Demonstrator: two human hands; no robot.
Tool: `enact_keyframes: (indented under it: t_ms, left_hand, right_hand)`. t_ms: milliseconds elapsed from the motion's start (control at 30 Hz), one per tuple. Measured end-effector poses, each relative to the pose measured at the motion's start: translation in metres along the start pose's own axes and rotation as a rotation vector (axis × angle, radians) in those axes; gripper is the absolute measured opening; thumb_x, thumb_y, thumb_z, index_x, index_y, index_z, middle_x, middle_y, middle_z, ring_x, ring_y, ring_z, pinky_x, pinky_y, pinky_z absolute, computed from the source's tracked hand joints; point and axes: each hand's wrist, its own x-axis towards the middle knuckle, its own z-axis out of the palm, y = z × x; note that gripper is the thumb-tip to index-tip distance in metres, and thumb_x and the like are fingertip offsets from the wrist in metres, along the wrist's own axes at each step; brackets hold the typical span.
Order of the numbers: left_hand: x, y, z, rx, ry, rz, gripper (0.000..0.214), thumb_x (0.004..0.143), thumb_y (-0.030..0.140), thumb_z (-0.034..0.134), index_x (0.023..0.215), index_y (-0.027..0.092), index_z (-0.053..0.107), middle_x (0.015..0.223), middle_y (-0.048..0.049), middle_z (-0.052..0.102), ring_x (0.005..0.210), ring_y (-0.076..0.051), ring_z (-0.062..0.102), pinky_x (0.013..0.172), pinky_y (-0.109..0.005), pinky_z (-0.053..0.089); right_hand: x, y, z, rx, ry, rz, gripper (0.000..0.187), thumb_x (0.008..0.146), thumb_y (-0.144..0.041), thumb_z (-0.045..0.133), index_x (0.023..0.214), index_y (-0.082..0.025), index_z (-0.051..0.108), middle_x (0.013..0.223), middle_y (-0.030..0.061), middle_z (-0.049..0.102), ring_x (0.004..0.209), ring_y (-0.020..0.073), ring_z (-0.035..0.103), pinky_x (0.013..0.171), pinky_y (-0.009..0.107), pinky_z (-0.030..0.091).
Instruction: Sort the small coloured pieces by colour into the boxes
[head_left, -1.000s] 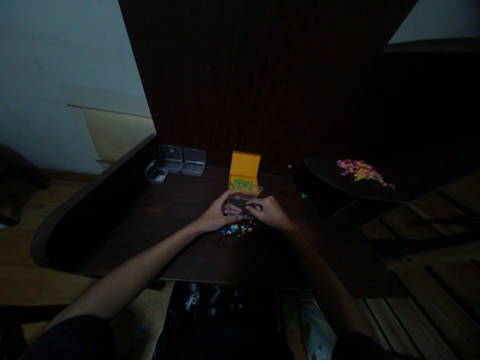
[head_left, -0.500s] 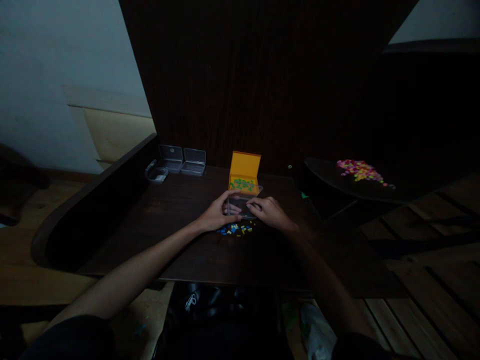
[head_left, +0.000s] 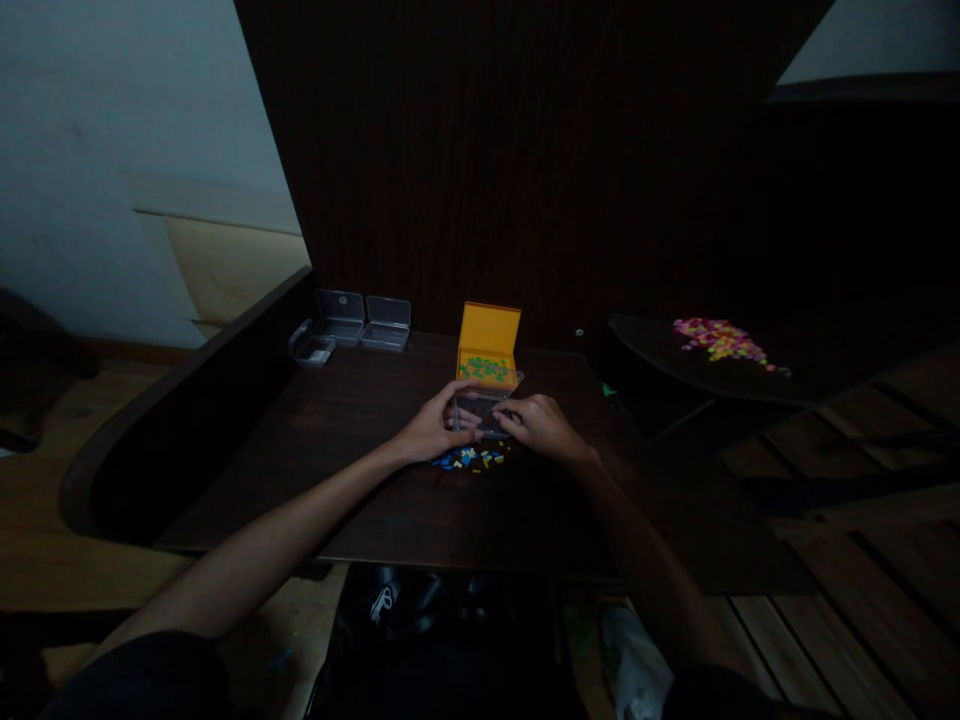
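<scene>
Near the middle of the frame, a clear box (head_left: 486, 402) sits between the two hands, just above a scatter of small blue, yellow and pale pieces (head_left: 469, 458) on the dark tabletop (head_left: 330, 430). The left hand (head_left: 431, 428) is clamped on it, curved around its left side with the thumb along the lower edge and the fingers showing through the plastic; this grip probably keeps the box steady and leaves its right side free.

The right hand (head_left: 546, 428) comes in from the right, thumb and fingers curled close together at that free side, the tips at or inside the box. The dimness hides whether the tips quite meet or pinch a piece, so I cannot tell.

Directly above the clear box in the frame, a yellow box (head_left: 490, 328) stands with its lid up and green pieces (head_left: 484, 368) in its base; the lid leans back, seemingly so that the contents stay in reach. Left of centre, open clear cases (head_left: 388, 341) stand in a cluster by the back panel (head_left: 420, 180), apparently parked out of the way. At the right of the frame, a heap of pink and yellow beads (head_left: 724, 342) lies on a side shelf (head_left: 652, 350), well apart from the scatter, which likely stops them mixing.
</scene>
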Motion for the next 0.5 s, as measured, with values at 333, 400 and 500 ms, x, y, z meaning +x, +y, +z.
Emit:
enact_keyframes:
  t_ms: [333, 400, 500]
  left_hand:
    - [0.0007, -0.0005, 0.0006, -0.007, 0.005, -0.019, 0.075, 0.064, 0.015, 0.081, 0.130, 0.022, 0.045, 0.126, -0.0127, 0.049, 0.084, -0.012, 0.066, 0.079, -0.031, 0.056]
    - [0.0008, -0.0008, 0.0006, -0.010, 0.006, -0.024, 0.076, 0.064, 0.015, 0.081, 0.130, 0.023, 0.045, 0.127, -0.0128, 0.049, 0.084, -0.012, 0.066, 0.079, -0.032, 0.056]
    - [0.0010, -0.0015, 0.0004, -0.016, 0.000, -0.019, 0.076, 0.064, 0.014, 0.081, 0.131, 0.023, 0.044, 0.126, -0.0126, 0.049, 0.085, -0.013, 0.065, 0.078, -0.031, 0.056]
  right_hand:
    - [0.0028, 0.0055, 0.0046, 0.260, -0.017, 0.071, 0.014, 0.082, -0.026, 0.062, 0.089, -0.017, 0.070, 0.058, -0.0034, 0.057, 0.051, 0.0088, 0.046, 0.053, 0.020, 0.028]
    - [0.0034, 0.0068, 0.0053, 0.309, -0.015, 0.078, 0.012, 0.081, -0.024, 0.063, 0.087, -0.016, 0.069, 0.056, -0.0048, 0.053, 0.050, 0.0082, 0.043, 0.053, 0.020, 0.027]
    - [0.0045, 0.0066, 0.0046, 0.362, -0.017, 0.091, 0.010, 0.080, -0.022, 0.063, 0.085, -0.015, 0.069, 0.054, -0.0059, 0.050, 0.049, 0.0078, 0.040, 0.052, 0.020, 0.026]
